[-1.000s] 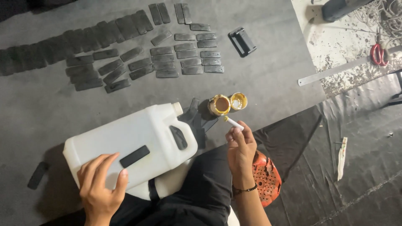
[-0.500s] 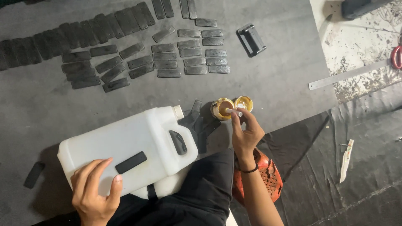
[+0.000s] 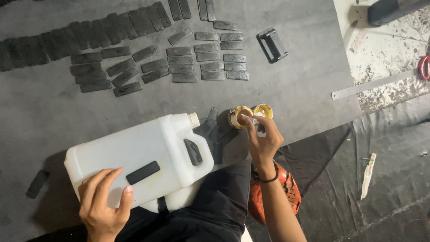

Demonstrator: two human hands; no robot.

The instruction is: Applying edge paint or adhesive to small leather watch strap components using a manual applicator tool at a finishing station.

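While left hand (image 3: 104, 207) lies open on light, slippery jug (image 3: 139, 157), right hand (image 3: 262, 139) pinches thin brush (image 3: 251, 120) in glue tin (image 3: 239, 116); hold stem low.

- White plastic jerrycan (image 3: 139, 152), lying on its side on the dark mat, capped neck pointing right, built-in handle beside it; a black strip lies on its flank.
- Small open tin (image 3: 239, 116) with yellowish contents, right of the jerrycan; its round lid (image 3: 263, 110) sits just beside.

Red scissors (image 3: 424, 67) cut off by the right edge.
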